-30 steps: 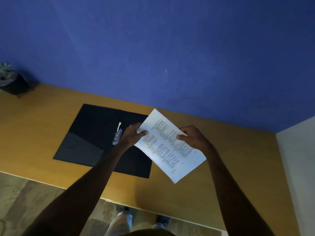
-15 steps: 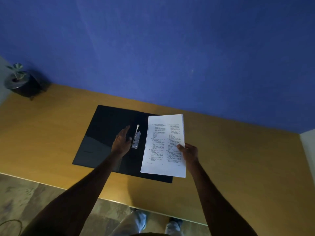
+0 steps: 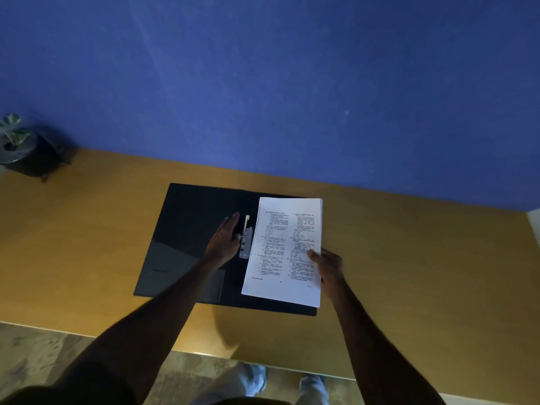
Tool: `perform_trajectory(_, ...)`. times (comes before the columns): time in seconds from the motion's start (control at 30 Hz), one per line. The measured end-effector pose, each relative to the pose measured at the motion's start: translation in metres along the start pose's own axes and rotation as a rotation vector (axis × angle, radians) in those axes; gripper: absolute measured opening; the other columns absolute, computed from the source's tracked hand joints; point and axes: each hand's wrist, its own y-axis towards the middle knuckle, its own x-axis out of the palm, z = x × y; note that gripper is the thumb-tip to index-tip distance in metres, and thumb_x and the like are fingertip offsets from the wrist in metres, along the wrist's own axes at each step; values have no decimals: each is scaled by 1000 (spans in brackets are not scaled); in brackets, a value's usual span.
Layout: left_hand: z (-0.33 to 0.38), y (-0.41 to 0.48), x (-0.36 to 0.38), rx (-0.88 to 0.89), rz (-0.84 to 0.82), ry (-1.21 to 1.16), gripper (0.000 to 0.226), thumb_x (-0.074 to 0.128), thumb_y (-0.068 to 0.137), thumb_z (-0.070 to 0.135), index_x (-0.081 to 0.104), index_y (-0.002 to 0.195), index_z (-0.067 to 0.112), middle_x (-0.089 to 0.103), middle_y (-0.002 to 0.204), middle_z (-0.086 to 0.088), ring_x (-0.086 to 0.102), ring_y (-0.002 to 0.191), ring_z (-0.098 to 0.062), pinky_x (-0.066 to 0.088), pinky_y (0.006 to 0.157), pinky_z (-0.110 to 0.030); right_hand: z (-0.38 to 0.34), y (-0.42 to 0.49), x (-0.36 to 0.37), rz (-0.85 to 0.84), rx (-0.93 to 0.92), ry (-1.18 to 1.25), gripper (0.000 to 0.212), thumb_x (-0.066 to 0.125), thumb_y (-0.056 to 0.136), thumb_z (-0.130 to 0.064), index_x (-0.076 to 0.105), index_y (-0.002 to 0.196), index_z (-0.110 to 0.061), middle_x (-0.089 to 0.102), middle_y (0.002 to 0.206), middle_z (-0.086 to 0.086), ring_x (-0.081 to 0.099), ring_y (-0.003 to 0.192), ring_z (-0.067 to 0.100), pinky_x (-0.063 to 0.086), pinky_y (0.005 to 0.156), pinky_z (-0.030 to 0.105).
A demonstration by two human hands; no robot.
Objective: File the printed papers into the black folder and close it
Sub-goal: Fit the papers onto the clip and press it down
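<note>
The black folder (image 3: 187, 229) lies open and flat on the wooden desk. A metal clip mechanism (image 3: 245, 242) sits along its spine. My left hand (image 3: 223, 241) rests on the left flap just beside the clip, fingers straight. The stack of printed papers (image 3: 285, 247) lies squared over the folder's right flap. My right hand (image 3: 328, 268) pinches the stack at its lower right edge, thumb on top of the page.
The wooden desk (image 3: 409, 258) runs against a blue wall. A small potted plant (image 3: 20, 150) stands at the desk's far left corner. The desk's front edge is near my legs, with a tiled floor (image 3: 43, 355) below.
The papers swung from a tilted hold in both hands to lying square on the folder's right flap. My left hand let go of them and moved to the clip.
</note>
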Motion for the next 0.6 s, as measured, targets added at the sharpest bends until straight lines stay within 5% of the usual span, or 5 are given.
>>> perform_trajectory(0.6, -13, 5, 1, -21, -136, 60, 74, 45, 109, 6, 13, 175, 23, 16, 182, -3, 13, 171, -22, 23, 136, -39, -2, 12, 4, -67, 9, 38, 39, 75, 95, 3, 68, 131, 16, 70, 134, 31, 69, 125, 50, 52, 112, 65)
